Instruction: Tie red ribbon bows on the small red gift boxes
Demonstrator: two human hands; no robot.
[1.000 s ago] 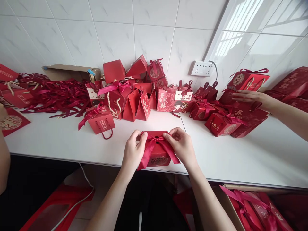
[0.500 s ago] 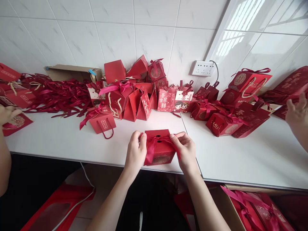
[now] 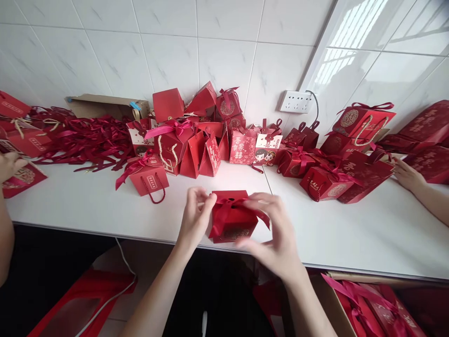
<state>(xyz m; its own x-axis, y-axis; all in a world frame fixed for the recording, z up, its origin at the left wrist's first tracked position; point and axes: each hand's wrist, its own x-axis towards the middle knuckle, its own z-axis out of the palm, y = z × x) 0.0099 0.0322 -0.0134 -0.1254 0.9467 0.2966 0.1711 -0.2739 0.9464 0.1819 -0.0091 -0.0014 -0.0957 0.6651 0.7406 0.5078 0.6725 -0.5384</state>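
Note:
A red gift box point(image 3: 233, 231) stands at the table's front edge, with a gold round pattern on its front. Across its top lies a red ribbon point(image 3: 220, 217) tied in a bow, one tail hanging down the front and another out to the right. My left hand point(image 3: 196, 215) is at the box's left side, its fingers loosely curled and the thumb apart from them, beside the ribbon. My right hand point(image 3: 275, 234), blurred by motion, is spread at the box's right side, thumb low and fingers over the ribbon's right end. Nothing shows in its grip.
Behind stand red gift boxes point(image 3: 210, 154) and a pile of loose ribbons point(image 3: 94, 140). A small bag-shaped box point(image 3: 149, 178) is to the left. Co-workers' hands show at left point(image 3: 10, 168) and right point(image 3: 409, 175). Below right, a carton point(image 3: 328, 299) holds ribboned boxes.
My right hand has let go of the ribbon and spread open, thumb lower. My left hand's fingers have loosened at the bow. The co-worker's hand at right has moved left and down.

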